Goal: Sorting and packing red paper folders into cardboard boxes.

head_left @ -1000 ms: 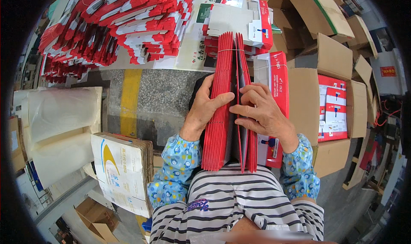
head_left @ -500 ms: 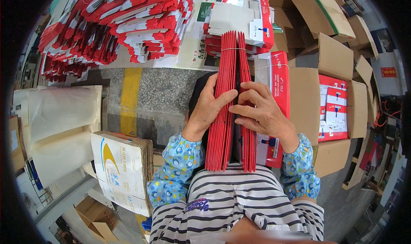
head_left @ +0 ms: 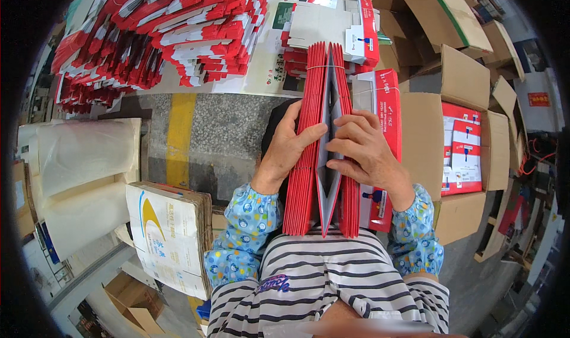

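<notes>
A bundle of flat-folded red cartons (head_left: 304,178) stands on edge against my body, its long edges upward. A thin band (head_left: 319,67) crosses it near the far end. My left hand (head_left: 284,151) is closed on the left side, with the thumb over the top edges. Halfway along, my right hand (head_left: 367,148) curls its fingers over the right section of the bundle, fingertips in the gap. Pale inner faces of a carton (head_left: 328,172) show in that V-shaped gap. Just right of the bundle lies a red and white carton pack (head_left: 389,118), partly hidden by my right hand.
Heaps of red and white flat cartons (head_left: 208,35) cover the far left table. Another stack (head_left: 368,32) lies beyond the bundle. At right, an open cardboard box (head_left: 423,142) contains red cartons. A tied stack of white-topped board (head_left: 166,240) stands at left.
The split in the bundle has widened into a V, and pale inner carton faces now show. My right fingers have shifted slightly right; my left hand has barely moved.
</notes>
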A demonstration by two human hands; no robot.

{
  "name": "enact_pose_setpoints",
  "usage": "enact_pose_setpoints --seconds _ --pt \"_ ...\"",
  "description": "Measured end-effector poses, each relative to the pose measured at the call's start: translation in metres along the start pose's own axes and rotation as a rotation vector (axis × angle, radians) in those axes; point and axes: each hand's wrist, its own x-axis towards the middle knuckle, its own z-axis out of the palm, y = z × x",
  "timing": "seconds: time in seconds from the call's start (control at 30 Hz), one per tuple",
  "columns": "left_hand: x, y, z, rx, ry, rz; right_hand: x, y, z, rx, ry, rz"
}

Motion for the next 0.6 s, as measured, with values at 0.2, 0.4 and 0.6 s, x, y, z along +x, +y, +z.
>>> enact_pose_setpoints --seconds 0.2,0.4,0.6 --pt "-0.0007 0.0006 0.0024 -0.047 -0.005 0.004 -0.0001 -0.0013 -0.0030 -0.051 -0.044 -0.018" --pt "-0.0008 -0.0001 0.0031 -0.040 -0.002 0.022 -0.0015 0.0006 0.0009 -0.020 -0.014 -0.010" --pt "0.0002 0.0001 0.0044 0.009 0.007 0.042 0.0000 -0.0020 0.0016 -0.063 -0.021 -0.006"
